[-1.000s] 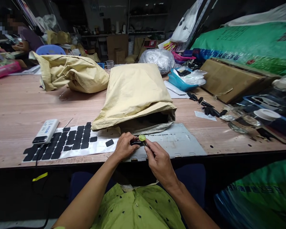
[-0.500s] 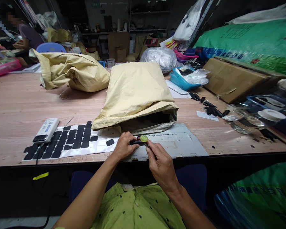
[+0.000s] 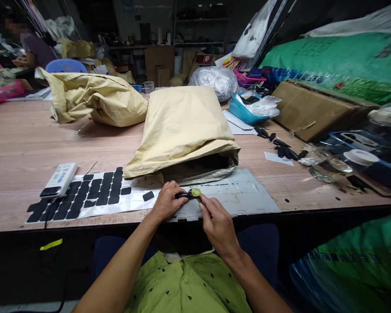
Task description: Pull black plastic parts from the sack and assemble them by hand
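Observation:
My left hand (image 3: 167, 202) is closed around a small black part (image 3: 183, 195), thumb and fingers pinching it just above the grey board (image 3: 228, 195). Between thumb and fingers, my right hand (image 3: 219, 221) grips a thin tool whose shaft is mostly hidden. A round yellow-green piece (image 3: 196, 191) sits between the hands, against the right end of the black part; I cannot tell whether it belongs to the tool. Just beyond both hands lies a tan sack (image 3: 185, 117), its dark mouth facing me. Left of my left hand, a white sheet (image 3: 135, 202) carries rows of black rounded squares (image 3: 102, 189).
A white device (image 3: 59, 180) with a cable rests on the sheet's left part. Another tan sack (image 3: 97, 98) slumps behind. To the right are black parts (image 3: 288, 152), a blue tray (image 3: 247, 111), a cardboard box (image 3: 319, 111) and jars. A person (image 3: 35, 50) sits far left.
The black part between my hands has shifted slightly and shows at a different angle. Both hands keep their grips. The whole view has turned a little to the right.

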`<action>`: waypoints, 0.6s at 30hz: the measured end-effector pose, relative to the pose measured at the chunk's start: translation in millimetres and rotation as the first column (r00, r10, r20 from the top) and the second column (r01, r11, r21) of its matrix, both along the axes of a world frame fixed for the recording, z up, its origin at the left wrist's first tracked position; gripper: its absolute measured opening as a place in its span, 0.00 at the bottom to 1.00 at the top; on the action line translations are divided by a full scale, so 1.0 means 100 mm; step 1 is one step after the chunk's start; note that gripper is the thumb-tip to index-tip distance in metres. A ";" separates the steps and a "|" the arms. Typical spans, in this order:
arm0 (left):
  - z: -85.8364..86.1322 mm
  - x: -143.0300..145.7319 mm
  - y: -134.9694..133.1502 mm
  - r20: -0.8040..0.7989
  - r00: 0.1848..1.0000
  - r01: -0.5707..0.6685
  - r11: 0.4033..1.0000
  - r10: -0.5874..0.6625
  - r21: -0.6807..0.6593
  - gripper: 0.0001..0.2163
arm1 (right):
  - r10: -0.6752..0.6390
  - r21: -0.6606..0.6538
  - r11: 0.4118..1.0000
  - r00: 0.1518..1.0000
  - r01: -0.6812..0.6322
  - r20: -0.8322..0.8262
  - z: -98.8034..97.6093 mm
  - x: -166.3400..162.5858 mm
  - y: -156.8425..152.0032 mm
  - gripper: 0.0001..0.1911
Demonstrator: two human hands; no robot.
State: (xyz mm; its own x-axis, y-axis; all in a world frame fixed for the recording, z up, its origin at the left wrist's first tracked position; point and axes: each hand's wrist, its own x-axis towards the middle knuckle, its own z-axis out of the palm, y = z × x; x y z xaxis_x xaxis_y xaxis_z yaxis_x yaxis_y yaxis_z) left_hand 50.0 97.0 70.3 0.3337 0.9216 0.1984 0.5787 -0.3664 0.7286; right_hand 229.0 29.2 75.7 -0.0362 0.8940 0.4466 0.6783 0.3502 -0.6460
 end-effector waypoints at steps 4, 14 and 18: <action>0.01 0.00 -0.01 0.005 1.000 0.002 1.000 -0.001 -0.006 0.05 | -0.051 0.008 0.999 0.999 0.051 0.005 -0.02 0.09 0.09 0.19; -0.01 0.01 0.01 -0.061 0.998 -0.010 1.000 0.011 0.020 0.06 | -0.346 0.093 0.934 0.813 0.344 0.468 -0.17 0.56 0.67 0.18; 0.06 0.02 -0.10 -0.008 1.000 0.021 0.998 -0.021 0.054 0.05 | -0.395 0.193 0.918 0.777 0.345 0.490 -0.26 0.53 0.66 0.18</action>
